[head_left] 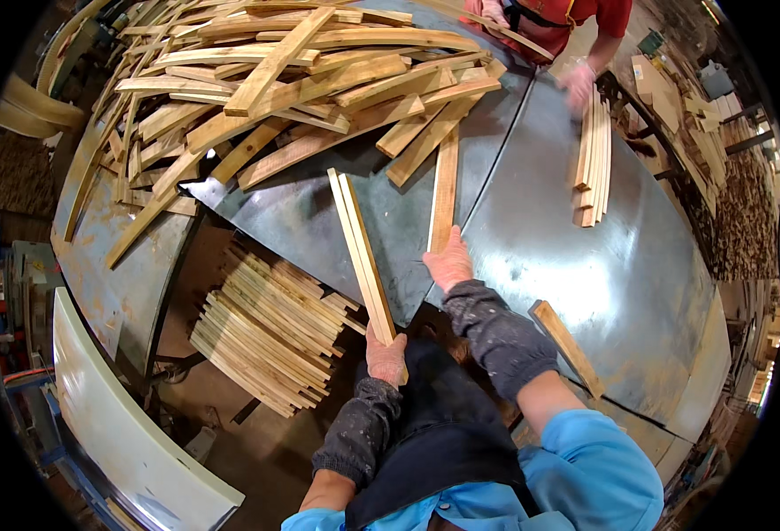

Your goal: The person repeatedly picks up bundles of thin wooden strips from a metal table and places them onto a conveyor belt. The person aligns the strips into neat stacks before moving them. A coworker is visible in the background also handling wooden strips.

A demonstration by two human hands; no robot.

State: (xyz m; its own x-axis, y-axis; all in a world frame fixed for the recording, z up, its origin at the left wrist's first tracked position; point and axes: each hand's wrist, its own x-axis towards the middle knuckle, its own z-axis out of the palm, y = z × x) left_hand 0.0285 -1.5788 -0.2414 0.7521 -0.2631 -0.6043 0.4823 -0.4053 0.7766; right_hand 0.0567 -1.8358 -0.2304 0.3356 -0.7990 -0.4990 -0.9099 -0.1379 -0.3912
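My left hand (386,357), in a pink glove with a dark sleeve cover, grips the near end of two long thin wooden slats (361,252) held together on edge over the metal table (576,265). My right hand (449,263), gloved too, lies on the near end of a single flat slat (445,188) that runs away from me toward the big heap of curved slats (275,80) at the far left of the table.
Below the table's left edge lies a neat stack of slats (266,327). A short slat (567,347) rests by my right forearm. Across the table another person's gloved hand (578,84) holds a bundle of slats (592,159). A white curved panel (115,434) stands at lower left.
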